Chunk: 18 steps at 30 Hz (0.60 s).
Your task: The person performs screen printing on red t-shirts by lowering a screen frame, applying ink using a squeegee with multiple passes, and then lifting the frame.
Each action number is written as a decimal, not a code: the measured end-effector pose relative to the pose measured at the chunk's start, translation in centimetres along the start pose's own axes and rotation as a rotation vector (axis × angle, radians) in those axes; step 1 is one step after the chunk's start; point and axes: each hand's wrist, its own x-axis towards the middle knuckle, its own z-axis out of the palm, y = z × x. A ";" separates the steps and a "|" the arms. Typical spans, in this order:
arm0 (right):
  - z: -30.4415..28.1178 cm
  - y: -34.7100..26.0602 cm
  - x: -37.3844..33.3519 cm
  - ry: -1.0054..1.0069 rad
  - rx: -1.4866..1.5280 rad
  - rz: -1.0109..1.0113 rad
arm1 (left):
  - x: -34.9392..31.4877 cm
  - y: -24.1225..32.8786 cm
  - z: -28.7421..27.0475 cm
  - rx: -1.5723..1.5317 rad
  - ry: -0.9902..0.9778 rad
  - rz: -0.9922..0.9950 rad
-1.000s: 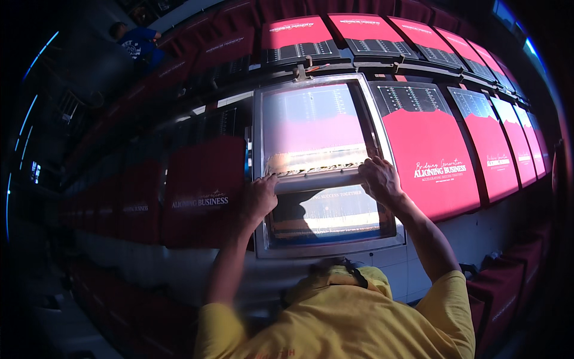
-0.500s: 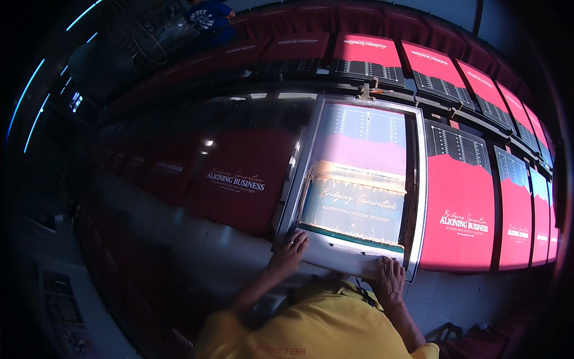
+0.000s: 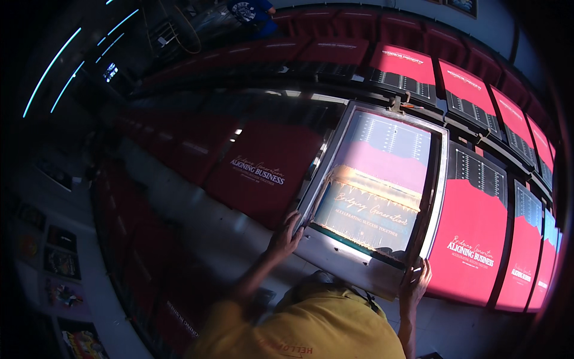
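A metal-framed printing screen (image 3: 438, 179) lies over a board in the middle. Lettering and a ragged tan band of ink residue (image 3: 373, 186) show on its see-through mesh, with a dark green ink line near the near end. My left hand (image 3: 286, 235) is closed around the near left corner of the frame. At the near right corner, my right hand (image 3: 415, 279) has its fingers wrapped over the frame's outer edge. The cloth beneath the mesh shows only partly.
Boards with red printed cloth lie on both sides, such as a dark red one (image 3: 254, 167) at left and a sunlit one (image 3: 469, 239) at right. Another row runs behind, past a clamp (image 3: 396, 105). A person in blue (image 3: 251, 15) stands at the far left.
Both my hands have moved outward from the screen's near edge to its two near corners. The whole view has shifted, so the screen appears further right and slightly tilted.
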 end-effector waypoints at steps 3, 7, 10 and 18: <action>0.7 1.4 0.2 0.007 0.026 0.031 | 0.7 -2.4 2.2 0.025 0.133 -0.152; 2.0 2.3 0.3 0.075 0.193 0.111 | 1.8 -3.8 3.5 0.021 0.137 -0.258; 3.3 3.5 0.2 0.085 0.260 0.173 | 2.3 -4.6 4.1 -0.018 0.184 -0.266; 3.9 4.9 0.3 0.103 0.474 0.288 | 2.7 -4.1 4.6 -0.193 0.196 -0.355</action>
